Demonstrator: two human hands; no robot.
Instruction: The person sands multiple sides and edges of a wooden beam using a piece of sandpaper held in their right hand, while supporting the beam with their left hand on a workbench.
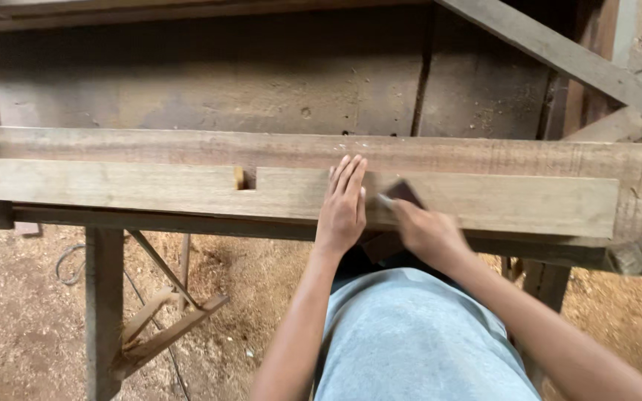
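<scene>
Two hands are at work here, and nearest the camera is the person's grey shirt, filling the bottom of the view. From it both forearms reach up toward twelve o'clock. The left hand lies flat and open, fingers straight and together, pressing on the plank and holding nothing. Just beside it, at three o'clock, the right hand is closed around a small dark sanding block, whose flat face rests on the plank's upper surface.

The plank lies crosswise on the worktop, a long pale board with straight edges. At about nine o'clock from the left hand, a small square notch is already cut into its far edge. The surface looks fairly smooth and even in colour, with faint grain, so the shaping seems done; by my reading, the smoothing is under way around the middle, and I cannot tell how much of the length has been covered.

Further out, the worktop is a rougher, darker beam with dust specks and saw marks. Below, at seven o'clock, the floor is thick with sawdust, wooden braces lean against a post, and a thin cable loops across. Beyond, weathered boards close the background.
</scene>
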